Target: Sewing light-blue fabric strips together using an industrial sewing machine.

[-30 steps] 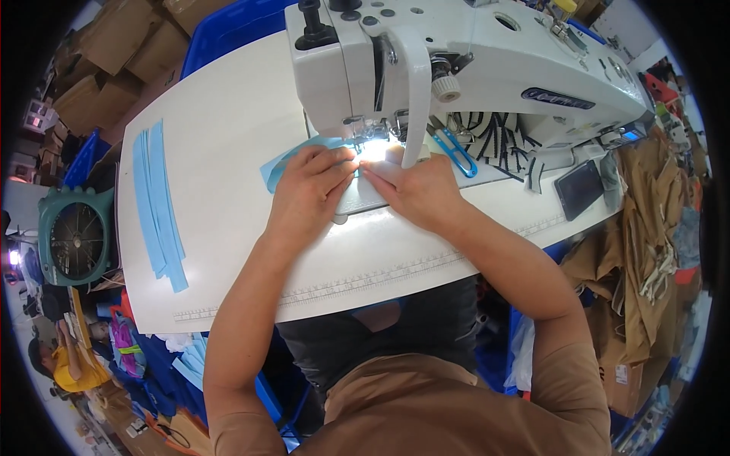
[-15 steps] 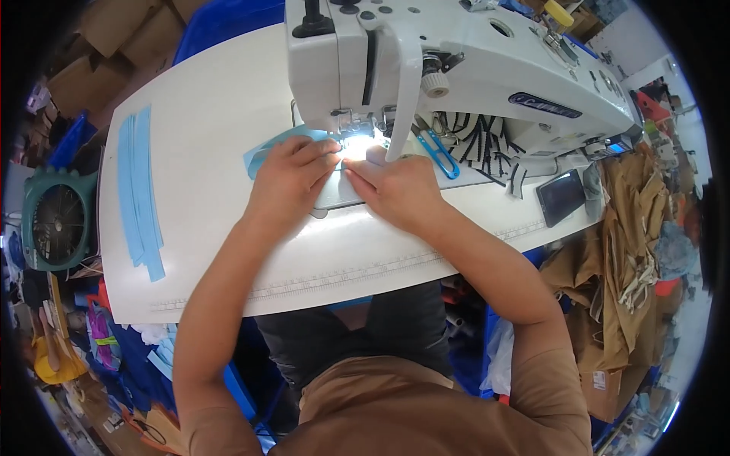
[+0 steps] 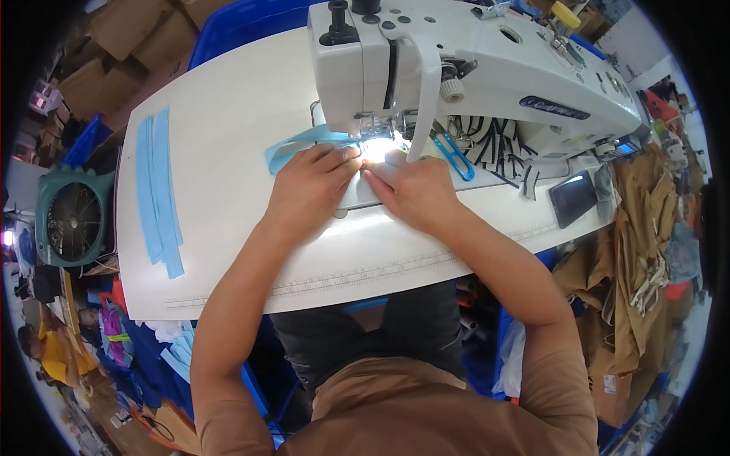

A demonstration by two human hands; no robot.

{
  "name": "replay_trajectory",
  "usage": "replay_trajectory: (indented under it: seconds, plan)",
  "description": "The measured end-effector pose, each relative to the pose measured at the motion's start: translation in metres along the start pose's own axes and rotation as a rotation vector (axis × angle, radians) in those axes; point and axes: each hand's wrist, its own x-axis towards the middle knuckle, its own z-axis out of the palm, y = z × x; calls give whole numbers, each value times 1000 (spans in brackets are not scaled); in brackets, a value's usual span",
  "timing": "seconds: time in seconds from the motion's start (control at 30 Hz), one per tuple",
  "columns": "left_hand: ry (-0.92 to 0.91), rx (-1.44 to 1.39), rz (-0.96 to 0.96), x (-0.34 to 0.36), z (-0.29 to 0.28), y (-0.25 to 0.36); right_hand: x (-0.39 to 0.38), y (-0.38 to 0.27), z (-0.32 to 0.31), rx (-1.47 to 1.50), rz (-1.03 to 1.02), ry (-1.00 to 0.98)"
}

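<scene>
A light blue fabric strip [image 3: 283, 154] curves out to the left of the needle area on a white sewing machine [image 3: 475, 95]. My left hand [image 3: 313, 186] is closed, its fingertips pinching the strip just left of the presser foot [image 3: 376, 128]. Close beside it, my right hand [image 3: 418, 190] has its thumb and fingers drawn together under the machine's bright lamp. Glare and the machine's white lever hide part of those fingers, and I cannot make out what they hold. Both hands rest low over the metal plate in front of the needle.
Light blue strips [image 3: 157, 197] lie at the table's left. Right of my hands are blue thread snips [image 3: 456, 157], black-and-white strips [image 3: 498, 144] and a phone [image 3: 573, 199]. A green fan [image 3: 74, 216] stands left; brown fabric [image 3: 627, 258] hangs right. Another person [image 3: 62, 353] is at lower left.
The whole view has shifted, so the table and machine appear farther right. My hands keep their place at the needle, with the strip still under the left fingers.
</scene>
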Motion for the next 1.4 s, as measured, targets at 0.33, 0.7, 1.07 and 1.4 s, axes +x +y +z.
replay_trajectory:
  seconds: [0.33, 0.7, 1.07, 1.4]
  plan:
    - [5, -94, -86, 6, -3, 2, 1, 2, -4, -75, -27, 7]
    - [3, -143, -93, 5, -1, -3, 1, 0, -4, -106, -33, 20]
    - [-19, -106, -97, 6, -1, -1, -1, 5, 0, -48, -16, 28]
    - [-4, -18, -105, 4, 2, -1, -2, 4, 1, -39, -26, -3]
